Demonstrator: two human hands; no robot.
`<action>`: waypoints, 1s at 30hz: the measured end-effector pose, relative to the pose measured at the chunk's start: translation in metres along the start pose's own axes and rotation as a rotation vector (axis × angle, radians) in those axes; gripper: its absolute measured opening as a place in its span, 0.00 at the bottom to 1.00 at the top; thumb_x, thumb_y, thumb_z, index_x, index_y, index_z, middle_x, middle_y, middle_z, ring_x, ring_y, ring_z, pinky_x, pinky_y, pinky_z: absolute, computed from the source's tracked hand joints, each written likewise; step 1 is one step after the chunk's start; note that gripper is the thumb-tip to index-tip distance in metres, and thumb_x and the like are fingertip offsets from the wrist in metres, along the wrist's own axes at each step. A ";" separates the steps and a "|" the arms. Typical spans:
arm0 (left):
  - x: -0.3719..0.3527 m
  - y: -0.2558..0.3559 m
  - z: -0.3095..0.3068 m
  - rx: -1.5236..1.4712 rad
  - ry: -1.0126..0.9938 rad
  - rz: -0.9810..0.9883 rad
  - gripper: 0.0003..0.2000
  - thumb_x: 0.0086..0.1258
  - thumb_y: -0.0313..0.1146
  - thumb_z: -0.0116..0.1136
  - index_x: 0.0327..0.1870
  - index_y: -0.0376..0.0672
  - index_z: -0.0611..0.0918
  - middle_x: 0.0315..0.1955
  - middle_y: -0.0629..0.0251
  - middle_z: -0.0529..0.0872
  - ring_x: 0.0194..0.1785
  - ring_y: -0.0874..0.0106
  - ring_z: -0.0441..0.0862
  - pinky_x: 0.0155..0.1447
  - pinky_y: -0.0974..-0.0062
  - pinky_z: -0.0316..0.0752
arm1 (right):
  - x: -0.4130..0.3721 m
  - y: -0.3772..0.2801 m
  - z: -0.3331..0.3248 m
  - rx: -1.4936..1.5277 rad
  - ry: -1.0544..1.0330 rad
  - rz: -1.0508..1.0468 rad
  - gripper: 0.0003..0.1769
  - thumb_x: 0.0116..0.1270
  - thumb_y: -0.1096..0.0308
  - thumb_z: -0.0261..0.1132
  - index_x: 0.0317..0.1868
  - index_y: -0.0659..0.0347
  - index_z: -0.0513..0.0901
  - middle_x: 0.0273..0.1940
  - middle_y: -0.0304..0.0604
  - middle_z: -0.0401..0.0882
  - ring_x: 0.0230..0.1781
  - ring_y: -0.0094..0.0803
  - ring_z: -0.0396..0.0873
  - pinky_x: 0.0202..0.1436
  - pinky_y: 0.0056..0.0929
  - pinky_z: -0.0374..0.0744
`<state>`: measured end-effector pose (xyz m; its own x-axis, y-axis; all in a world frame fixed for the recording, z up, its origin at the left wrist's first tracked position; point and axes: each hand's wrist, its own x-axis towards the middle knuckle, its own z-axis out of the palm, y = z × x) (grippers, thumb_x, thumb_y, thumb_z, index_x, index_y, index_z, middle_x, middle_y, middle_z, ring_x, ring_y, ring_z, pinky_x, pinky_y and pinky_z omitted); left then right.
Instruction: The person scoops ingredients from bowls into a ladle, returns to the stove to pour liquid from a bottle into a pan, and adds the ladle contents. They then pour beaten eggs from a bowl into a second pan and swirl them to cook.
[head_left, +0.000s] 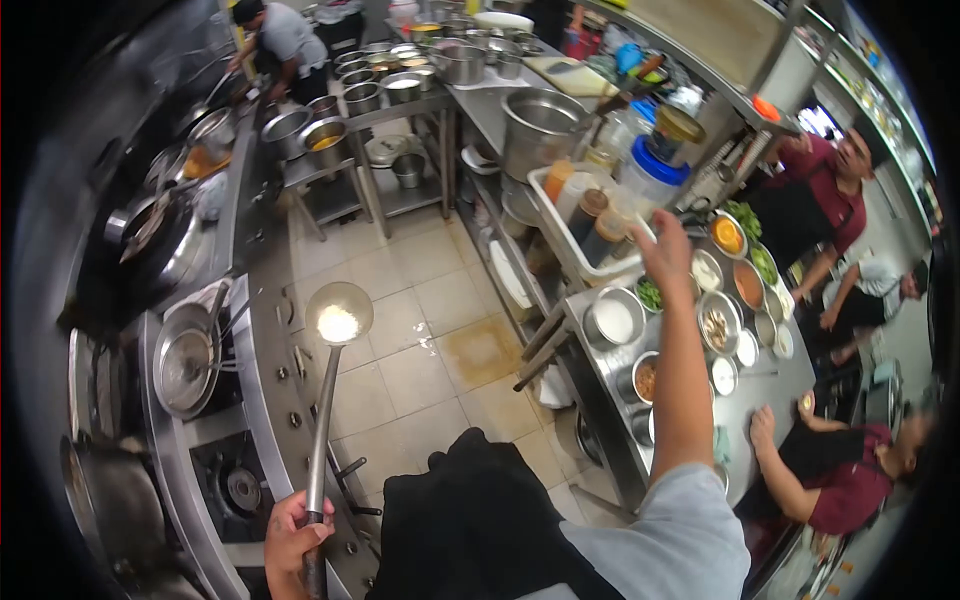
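My left hand (pixel 292 535) is wrapped round the dark handle of a long metal ladle (pixel 325 420). The ladle's round bowl hangs over the floor tiles, with something pale and bright in it. My right hand (pixel 664 250) reaches out over the side counter, fingers apart and slightly blurred, with nothing visible in it. It is nearest to a white tray (pixel 573 245) of squeeze bottles with orange, white and dark contents. Below and beside it stand metal containers of ingredients, among them a pot of white contents (pixel 613 318) and a bowl of green leaves (pixel 649 295).
On the left, a stove (pixel 243 488) holds a pan (pixel 187 360). Pots crowd the back tables, and a large steel pot (pixel 540 130) stands at the counter corner. Several people are nearby: one person (pixel 283 45) at the back left, others across the right counter (pixel 735 400).
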<state>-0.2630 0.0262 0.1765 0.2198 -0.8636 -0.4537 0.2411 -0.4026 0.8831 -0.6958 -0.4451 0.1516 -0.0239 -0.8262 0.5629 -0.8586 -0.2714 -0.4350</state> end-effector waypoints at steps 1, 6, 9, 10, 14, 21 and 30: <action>-0.010 -0.005 0.002 -0.069 0.038 0.021 0.18 0.45 0.31 0.63 0.39 0.34 0.78 0.26 0.67 0.78 0.30 0.77 0.77 0.40 0.80 0.73 | 0.017 -0.029 0.021 -0.036 -0.053 -0.097 0.30 0.53 0.52 0.71 0.50 0.63 0.77 0.47 0.53 0.81 0.51 0.50 0.77 0.57 0.44 0.71; -0.079 -0.035 0.031 -0.418 0.225 0.179 0.21 0.46 0.36 0.63 0.39 0.31 0.75 0.25 0.62 0.75 0.30 0.70 0.77 0.41 0.73 0.74 | 0.075 -0.011 0.122 -0.325 -0.319 -0.111 0.27 0.47 0.53 0.71 0.45 0.60 0.79 0.42 0.53 0.83 0.49 0.50 0.78 0.55 0.50 0.67; -0.120 -0.052 0.051 -0.413 0.373 0.209 0.24 0.45 0.40 0.64 0.38 0.31 0.74 0.26 0.61 0.75 0.30 0.69 0.76 0.41 0.71 0.74 | 0.079 -0.020 0.121 -0.419 -0.403 -0.058 0.19 0.41 0.55 0.72 0.32 0.58 0.84 0.37 0.50 0.85 0.51 0.49 0.78 0.56 0.58 0.62; -0.131 -0.058 0.060 -0.408 0.422 0.221 0.23 0.45 0.40 0.64 0.38 0.31 0.74 0.26 0.61 0.75 0.30 0.70 0.76 0.40 0.71 0.74 | 0.078 -0.027 0.115 -0.408 -0.418 -0.088 0.19 0.41 0.55 0.72 0.32 0.58 0.84 0.37 0.50 0.85 0.51 0.49 0.78 0.56 0.58 0.62; -0.159 -0.086 0.091 -0.428 0.585 0.241 0.23 0.45 0.40 0.63 0.39 0.32 0.74 0.26 0.62 0.74 0.30 0.69 0.76 0.40 0.72 0.74 | 0.074 -0.043 0.097 -0.439 -0.499 -0.115 0.23 0.38 0.50 0.73 0.34 0.56 0.85 0.36 0.50 0.84 0.43 0.51 0.80 0.53 0.52 0.66; -0.209 -0.097 0.137 -0.524 0.740 0.279 0.14 0.64 0.32 0.57 0.47 0.32 0.75 0.32 0.63 0.77 0.34 0.71 0.74 0.43 0.73 0.71 | 0.099 -0.006 0.116 -0.431 -0.454 -0.058 0.28 0.32 0.49 0.75 0.36 0.55 0.87 0.39 0.46 0.86 0.43 0.45 0.82 0.52 0.49 0.69; -0.266 -0.116 0.146 -0.650 0.704 0.517 0.19 0.62 0.33 0.57 0.49 0.28 0.72 0.38 0.56 0.74 0.39 0.68 0.71 0.46 0.71 0.68 | 0.131 -0.137 -0.079 0.467 -0.205 -0.315 0.40 0.39 0.48 0.76 0.51 0.64 0.78 0.47 0.52 0.82 0.53 0.42 0.78 0.63 0.35 0.67</action>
<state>-0.4876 0.2582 0.2124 0.8810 -0.4312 -0.1948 0.3717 0.3760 0.8488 -0.6220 -0.4769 0.3406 0.3345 -0.7368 0.5876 -0.4916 -0.6684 -0.5582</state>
